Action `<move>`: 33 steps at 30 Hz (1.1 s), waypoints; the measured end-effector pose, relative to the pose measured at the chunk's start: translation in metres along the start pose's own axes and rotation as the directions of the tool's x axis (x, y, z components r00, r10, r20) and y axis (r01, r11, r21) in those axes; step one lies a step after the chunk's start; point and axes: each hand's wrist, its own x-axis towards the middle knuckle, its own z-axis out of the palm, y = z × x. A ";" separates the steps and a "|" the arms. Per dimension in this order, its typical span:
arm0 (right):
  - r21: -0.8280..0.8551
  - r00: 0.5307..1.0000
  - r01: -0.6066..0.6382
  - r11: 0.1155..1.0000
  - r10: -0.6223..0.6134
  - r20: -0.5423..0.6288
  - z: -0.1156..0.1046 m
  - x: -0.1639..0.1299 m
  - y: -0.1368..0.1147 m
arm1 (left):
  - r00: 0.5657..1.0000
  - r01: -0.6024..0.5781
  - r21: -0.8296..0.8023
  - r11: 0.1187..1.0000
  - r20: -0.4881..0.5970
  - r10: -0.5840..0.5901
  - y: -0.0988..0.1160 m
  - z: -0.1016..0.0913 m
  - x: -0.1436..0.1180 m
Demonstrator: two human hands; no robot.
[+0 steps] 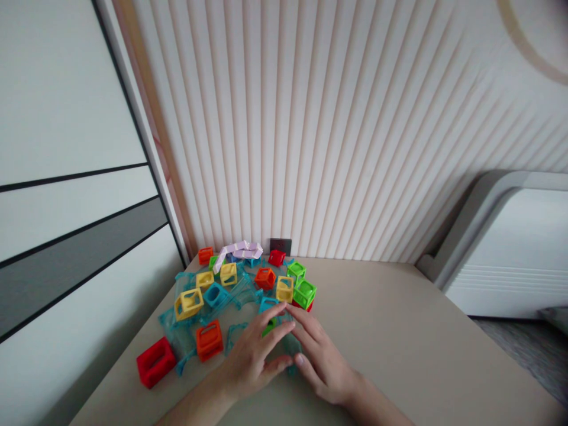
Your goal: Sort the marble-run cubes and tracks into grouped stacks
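Resting spread fingers (284, 330) on teal piece (288, 343)

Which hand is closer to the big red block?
Left. The left hand lies just right of the red block, with an orange block between. The right hand is farther right, beyond the left hand.

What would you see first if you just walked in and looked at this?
A bright heap of hollow plastic cubes, red, orange, yellow, green and blue, lies on clear blue track pieces at the table's far left corner by the ribbed wall. In front, the left hand and right hand meet over a blue piece. One red cube sits apart, nearest the table's left edge.
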 end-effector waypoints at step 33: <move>0.096 0.898 -0.180 0.979 0.203 -0.389 0.005 0.001 0.019 | 0.883 0.400 0.359 0.843 0.095 -0.459 -0.001 0.010 -0.001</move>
